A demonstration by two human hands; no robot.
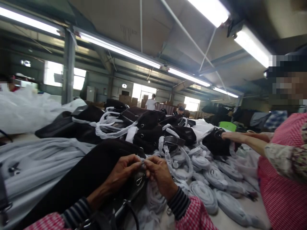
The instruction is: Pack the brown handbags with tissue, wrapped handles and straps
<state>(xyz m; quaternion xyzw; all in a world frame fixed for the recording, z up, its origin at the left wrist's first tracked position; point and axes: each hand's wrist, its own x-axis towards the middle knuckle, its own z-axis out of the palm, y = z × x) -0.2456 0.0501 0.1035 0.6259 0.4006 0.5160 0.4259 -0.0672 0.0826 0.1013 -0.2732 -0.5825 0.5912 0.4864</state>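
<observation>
Both of my hands meet near the middle of the head view, above a large black bag. My left hand pinches a small whitish piece between thumb and finger. From the other side my right hand pinches the same piece, its fingers curled. The piece is too small to make out well; it may be wrapping on the bag's strap. Just below my hands a metal clasp and a shiny black part of the bag show.
Black bags with white-wrapped handles are heaped ahead. Coiled white-wrapped straps cover the table to the right. White-wrapped lengths lie at left. A person in red check at right handles a black bag.
</observation>
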